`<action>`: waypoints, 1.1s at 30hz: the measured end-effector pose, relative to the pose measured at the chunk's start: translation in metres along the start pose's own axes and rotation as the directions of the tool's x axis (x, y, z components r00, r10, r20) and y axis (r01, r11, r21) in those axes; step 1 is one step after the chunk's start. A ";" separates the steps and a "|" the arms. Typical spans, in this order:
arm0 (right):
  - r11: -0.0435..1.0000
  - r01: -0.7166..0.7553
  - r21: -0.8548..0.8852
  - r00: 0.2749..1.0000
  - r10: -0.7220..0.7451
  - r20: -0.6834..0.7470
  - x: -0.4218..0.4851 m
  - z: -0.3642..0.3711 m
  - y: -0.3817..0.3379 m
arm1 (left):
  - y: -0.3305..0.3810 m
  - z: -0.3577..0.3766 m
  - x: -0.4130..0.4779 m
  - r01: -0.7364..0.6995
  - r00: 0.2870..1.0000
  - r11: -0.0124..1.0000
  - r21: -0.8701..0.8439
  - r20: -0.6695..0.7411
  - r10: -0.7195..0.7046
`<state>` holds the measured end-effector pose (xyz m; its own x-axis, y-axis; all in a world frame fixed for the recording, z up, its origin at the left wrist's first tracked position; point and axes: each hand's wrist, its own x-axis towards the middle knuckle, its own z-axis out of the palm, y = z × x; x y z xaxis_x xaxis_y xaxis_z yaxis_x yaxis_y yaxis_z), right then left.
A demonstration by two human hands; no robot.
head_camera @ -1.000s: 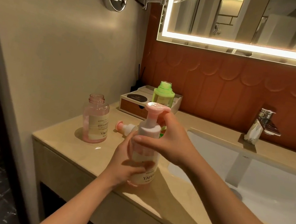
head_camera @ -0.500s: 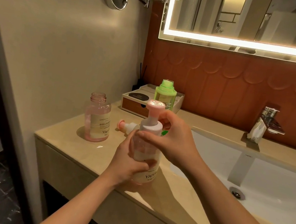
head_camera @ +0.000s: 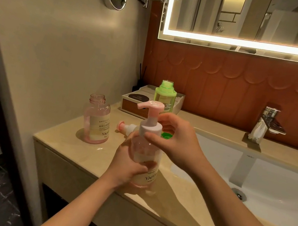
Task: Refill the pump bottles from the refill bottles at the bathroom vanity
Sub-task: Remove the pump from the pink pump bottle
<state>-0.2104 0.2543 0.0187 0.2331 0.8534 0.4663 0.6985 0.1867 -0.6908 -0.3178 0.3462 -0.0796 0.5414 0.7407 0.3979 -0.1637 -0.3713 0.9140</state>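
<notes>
Two hands on the pink pump bottle [head_camera: 147,157], upright near the front edge of the counter [head_camera: 80,153]. Grip of the left hand [head_camera: 128,166] wraps the body; the right hand [head_camera: 178,142] pinches the white pump collar, wrist raised.

Chrome faucet [head_camera: 266,124] behind white sink [head_camera: 277,190], lit mirror [head_camera: 254,22] above, amenity box [head_camera: 133,107] — reed diffuser [head_camera: 137,87] just behind it

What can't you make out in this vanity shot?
Head view:
Label on the pump bottle: left hand covers part of it.
The green cap: mostly behind the right hand.
The loose pump head: partly behind the pump bottle.
The sink: cut off by the right edge.
</notes>
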 end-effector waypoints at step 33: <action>0.900 0.047 0.434 0.999 -0.030 -0.044 0.012 -0.009 0.001 | 0.009 0.001 -0.005 0.028 0.999 0.999 0.046 0.020 -0.029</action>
<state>-0.2012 0.2602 0.0282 0.2416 0.8249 0.5111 0.3460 0.4188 -0.8395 -0.3207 0.3384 -0.0735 0.5623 0.7397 0.3698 -0.1103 -0.3760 0.9200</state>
